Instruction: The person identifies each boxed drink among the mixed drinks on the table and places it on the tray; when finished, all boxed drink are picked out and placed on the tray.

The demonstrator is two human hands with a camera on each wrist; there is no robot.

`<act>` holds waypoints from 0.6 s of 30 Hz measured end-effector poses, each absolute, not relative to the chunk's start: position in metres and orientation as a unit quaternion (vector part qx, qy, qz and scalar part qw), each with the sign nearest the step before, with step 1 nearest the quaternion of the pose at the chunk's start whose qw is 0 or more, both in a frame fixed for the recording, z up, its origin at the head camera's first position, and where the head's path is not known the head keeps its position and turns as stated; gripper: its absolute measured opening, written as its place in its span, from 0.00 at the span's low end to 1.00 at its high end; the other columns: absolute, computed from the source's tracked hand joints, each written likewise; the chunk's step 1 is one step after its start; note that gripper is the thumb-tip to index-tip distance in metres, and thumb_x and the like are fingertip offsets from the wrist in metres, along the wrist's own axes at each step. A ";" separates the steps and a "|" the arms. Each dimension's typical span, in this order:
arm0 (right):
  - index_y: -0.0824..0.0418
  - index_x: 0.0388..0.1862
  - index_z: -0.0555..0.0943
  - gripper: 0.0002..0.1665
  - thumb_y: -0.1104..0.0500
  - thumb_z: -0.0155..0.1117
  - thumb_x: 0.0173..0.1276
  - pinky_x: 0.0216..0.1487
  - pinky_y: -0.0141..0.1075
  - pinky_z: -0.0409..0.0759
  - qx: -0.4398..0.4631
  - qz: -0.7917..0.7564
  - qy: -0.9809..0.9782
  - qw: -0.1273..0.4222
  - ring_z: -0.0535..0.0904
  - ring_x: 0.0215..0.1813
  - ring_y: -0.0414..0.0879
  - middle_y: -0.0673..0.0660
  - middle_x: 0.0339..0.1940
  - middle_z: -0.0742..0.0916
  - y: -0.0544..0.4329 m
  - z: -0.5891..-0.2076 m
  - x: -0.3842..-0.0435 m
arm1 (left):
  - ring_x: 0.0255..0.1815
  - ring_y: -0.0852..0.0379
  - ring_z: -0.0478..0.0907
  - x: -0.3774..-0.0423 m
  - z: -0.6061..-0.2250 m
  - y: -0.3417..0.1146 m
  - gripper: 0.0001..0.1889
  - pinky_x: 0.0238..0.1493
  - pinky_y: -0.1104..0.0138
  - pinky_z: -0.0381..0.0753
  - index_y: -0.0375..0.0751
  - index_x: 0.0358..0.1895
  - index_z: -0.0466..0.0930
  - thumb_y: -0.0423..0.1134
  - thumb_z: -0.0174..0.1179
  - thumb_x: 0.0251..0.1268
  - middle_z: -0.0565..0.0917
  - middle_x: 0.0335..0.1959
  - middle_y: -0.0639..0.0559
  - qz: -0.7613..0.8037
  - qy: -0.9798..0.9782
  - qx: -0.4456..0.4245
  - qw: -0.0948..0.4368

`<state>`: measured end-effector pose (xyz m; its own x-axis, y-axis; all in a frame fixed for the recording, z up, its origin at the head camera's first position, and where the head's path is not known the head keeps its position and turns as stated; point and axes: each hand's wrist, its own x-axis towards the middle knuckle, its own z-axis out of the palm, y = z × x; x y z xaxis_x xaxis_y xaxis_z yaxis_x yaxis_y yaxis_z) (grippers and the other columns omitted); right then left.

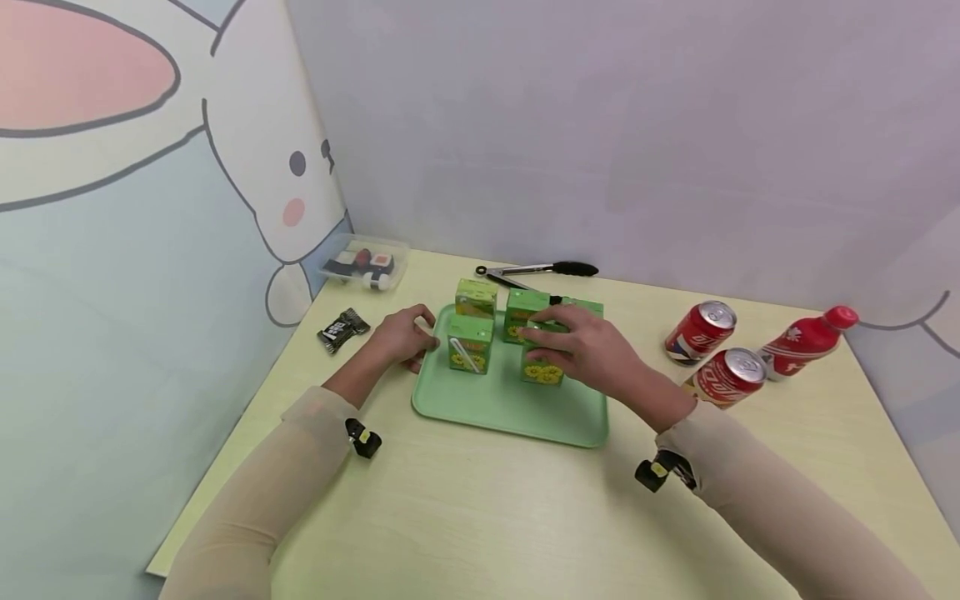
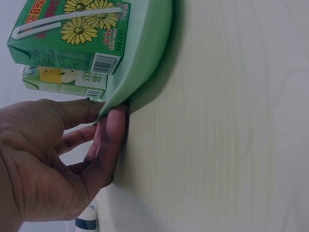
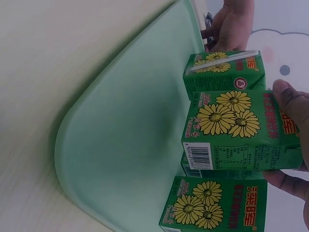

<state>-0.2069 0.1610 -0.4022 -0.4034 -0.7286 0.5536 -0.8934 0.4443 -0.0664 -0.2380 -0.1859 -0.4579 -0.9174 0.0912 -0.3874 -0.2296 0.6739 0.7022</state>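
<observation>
A light green tray (image 1: 510, 412) lies on the table with several drink cartons on it. My left hand (image 1: 400, 337) pinches the tray's left rim, thumb above and fingers beneath, as the left wrist view shows. With thumb and fingers, my right hand (image 1: 596, 354) grips the front right green carton (image 3: 227, 128), printed with yellow flowers; whether its base touches the tray I cannot tell. Left of it stands a green carton with a white straw (image 1: 470, 346). Behind are a yellow-green carton (image 1: 476, 298), a green carton (image 1: 525, 308), and another green carton (image 3: 212, 205), partly hidden by the right hand in the head view.
Metal tongs with black grips (image 1: 540, 268) lie behind the tray. At the right stand two red cans (image 1: 697, 333) and a red bottle (image 1: 806, 342). A clear plastic box (image 1: 367, 265) and a black wrapped packet (image 1: 342, 331) are at the left. Walls border the table.
</observation>
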 end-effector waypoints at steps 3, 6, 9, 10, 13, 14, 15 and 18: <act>0.51 0.58 0.94 0.26 0.53 0.88 0.59 0.45 0.50 0.93 0.498 0.177 -0.817 0.231 0.90 0.49 0.57 0.62 0.54 0.92 0.156 -0.406 -0.208 | 0.20 0.57 0.84 -0.238 -0.459 -0.186 0.17 0.26 0.64 0.90 0.46 0.65 0.76 0.39 0.68 0.80 0.86 0.36 0.46 0.400 0.894 -0.035 0.198; 0.50 0.59 0.94 0.26 0.52 0.88 0.60 0.48 0.49 0.93 0.498 0.174 -0.817 0.232 0.90 0.51 0.56 0.60 0.54 0.92 0.150 -0.410 -0.209 | 0.19 0.57 0.83 -0.238 -0.458 -0.187 0.17 0.26 0.64 0.89 0.46 0.64 0.76 0.39 0.68 0.80 0.85 0.34 0.47 0.402 0.893 -0.035 0.199; 0.49 0.59 0.94 0.25 0.50 0.87 0.62 0.49 0.49 0.93 0.496 0.166 -0.820 0.234 0.90 0.53 0.55 0.59 0.54 0.92 0.144 -0.414 -0.210 | 0.19 0.57 0.83 -0.238 -0.458 -0.186 0.17 0.25 0.64 0.89 0.47 0.64 0.76 0.39 0.68 0.79 0.85 0.33 0.47 0.405 0.892 -0.039 0.199; 0.49 0.59 0.94 0.26 0.50 0.87 0.62 0.48 0.48 0.93 0.495 0.162 -0.820 0.237 0.90 0.53 0.55 0.59 0.54 0.92 0.142 -0.416 -0.211 | 0.19 0.57 0.83 -0.238 -0.458 -0.186 0.17 0.25 0.64 0.89 0.47 0.64 0.76 0.39 0.68 0.79 0.84 0.33 0.47 0.406 0.891 -0.039 0.199; 0.48 0.60 0.94 0.25 0.49 0.86 0.63 0.42 0.46 0.93 0.491 0.158 -0.822 0.242 0.90 0.52 0.55 0.59 0.54 0.92 0.137 -0.420 -0.213 | 0.19 0.57 0.83 -0.238 -0.458 -0.186 0.17 0.25 0.64 0.89 0.47 0.64 0.76 0.39 0.68 0.79 0.85 0.33 0.47 0.406 0.891 -0.038 0.198; 0.48 0.59 0.94 0.24 0.49 0.85 0.64 0.40 0.46 0.93 0.489 0.158 -0.823 0.242 0.90 0.51 0.55 0.59 0.54 0.92 0.136 -0.421 -0.213 | 0.19 0.57 0.83 -0.239 -0.459 -0.187 0.17 0.25 0.65 0.89 0.47 0.64 0.76 0.39 0.68 0.79 0.85 0.33 0.47 0.406 0.892 -0.037 0.198; 0.49 0.59 0.94 0.24 0.49 0.85 0.64 0.39 0.46 0.93 0.488 0.157 -0.824 0.241 0.90 0.51 0.56 0.59 0.54 0.92 0.135 -0.423 -0.213 | 0.19 0.57 0.83 -0.239 -0.459 -0.187 0.17 0.25 0.65 0.89 0.47 0.64 0.76 0.39 0.68 0.80 0.85 0.33 0.47 0.406 0.892 -0.037 0.198; 0.49 0.60 0.94 0.23 0.49 0.83 0.66 0.38 0.46 0.93 0.481 0.153 -0.831 0.236 0.89 0.51 0.56 0.60 0.54 0.92 0.133 -0.426 -0.214 | 0.19 0.57 0.83 -0.238 -0.459 -0.187 0.17 0.26 0.65 0.89 0.46 0.64 0.76 0.39 0.68 0.80 0.85 0.34 0.47 0.405 0.892 -0.038 0.199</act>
<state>-0.2142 0.1329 -0.4260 -0.4263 -0.7264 0.5391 -0.8705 0.4914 -0.0263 -0.2384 -0.1871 -0.4594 -0.9175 0.0928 -0.3867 -0.2298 0.6698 0.7061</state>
